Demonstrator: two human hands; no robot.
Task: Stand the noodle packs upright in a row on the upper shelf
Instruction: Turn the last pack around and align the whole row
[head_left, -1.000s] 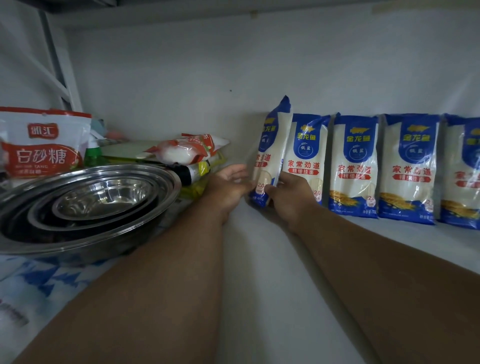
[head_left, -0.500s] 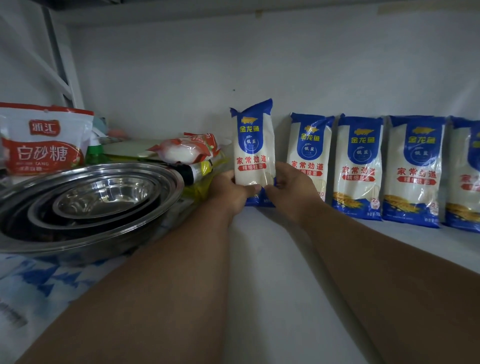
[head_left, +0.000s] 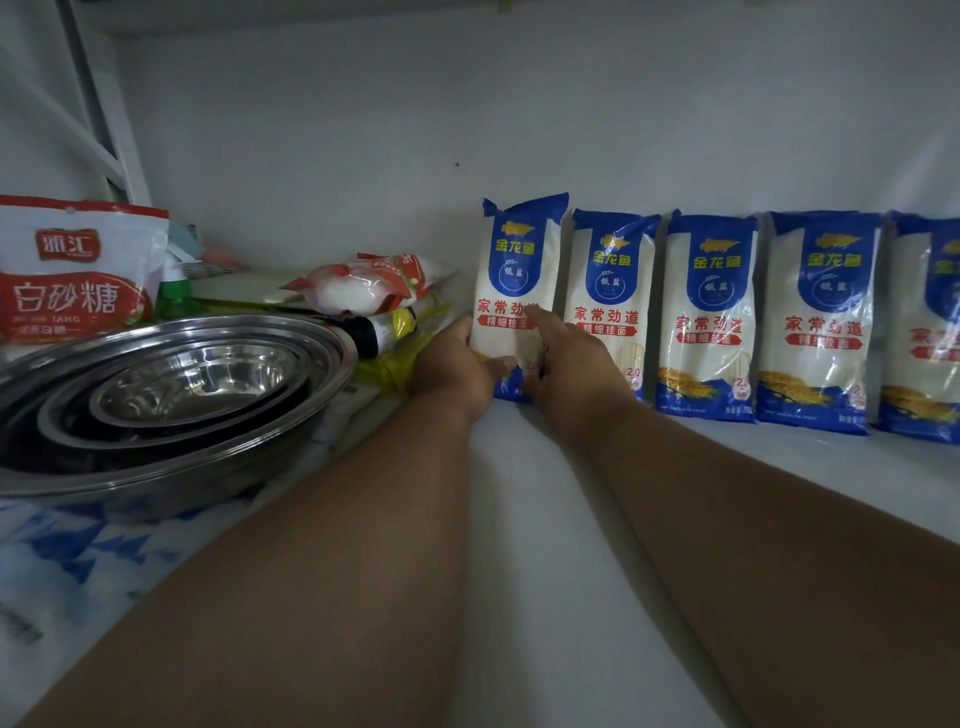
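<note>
A: Which way does the leftmost noodle pack (head_left: 521, 270) run?

B: Long axis vertical, blue top seam up, blue bottom band down on the white shelf (head_left: 545, 519). Its printed face looks outward, and its back looks set against the rear wall (head_left: 363, 130), with a very slight lean.

A: How is it held?

B: The left hand (head_left: 457, 371) wraps its lower left edge, thumb across the front near the bottom, the other fingers hidden behind the pack. The right hand (head_left: 569, 364) lies on the front with its fingers (head_left: 537, 319) stretched flat upward over the red lettering, pressing rather than gripping.

A: What does it look like?

B: A tall, narrow, clear-and-white bag with pale thin noodles showing through, a blue arched panel with a yellow logo on top, red characters in the middle, and golden wheat on the blue base.

A: And beside the fingers?

B: Just right of the right hand, touching the held pack, stands the second noodle pack (head_left: 610, 291); three further packs (head_left: 826, 312) carry the row on rightward, all upright. Left of the left hand lie a dark bottle (head_left: 374, 332) and a red-and-white bag (head_left: 358, 286), then nested steel bowls (head_left: 171, 395) and a white sugar bag (head_left: 72, 270).
</note>
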